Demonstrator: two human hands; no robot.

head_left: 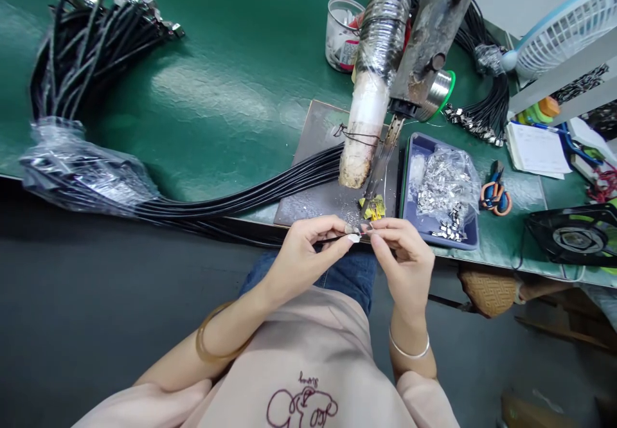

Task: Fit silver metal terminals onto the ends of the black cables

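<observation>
At the table's front edge my left hand (313,248) pinches a black cable (330,240) close to its end. My right hand (405,251) meets it from the right, thumb and forefinger closed at the cable's tip, where a thin reddish wire shows. Whether the right fingers hold that wire or a small metal connector is too small to tell. Just beyond my fingertips are a yellow piece (373,208) and a soldering iron (380,164) pointing down. To the left runs a bundle of black cables (250,196), wrapped in clear plastic (87,171), with metal connectors at its far ends.
A fume hose (369,107) hangs over a grey board (311,139). Right of it stand a blue tray (414,222) of metal connectors, cutters (495,193), a notepad (535,148) and a black fan (578,238). Behind are a clear tub (337,39), a solder spool (439,94) and another cable bundle (491,94).
</observation>
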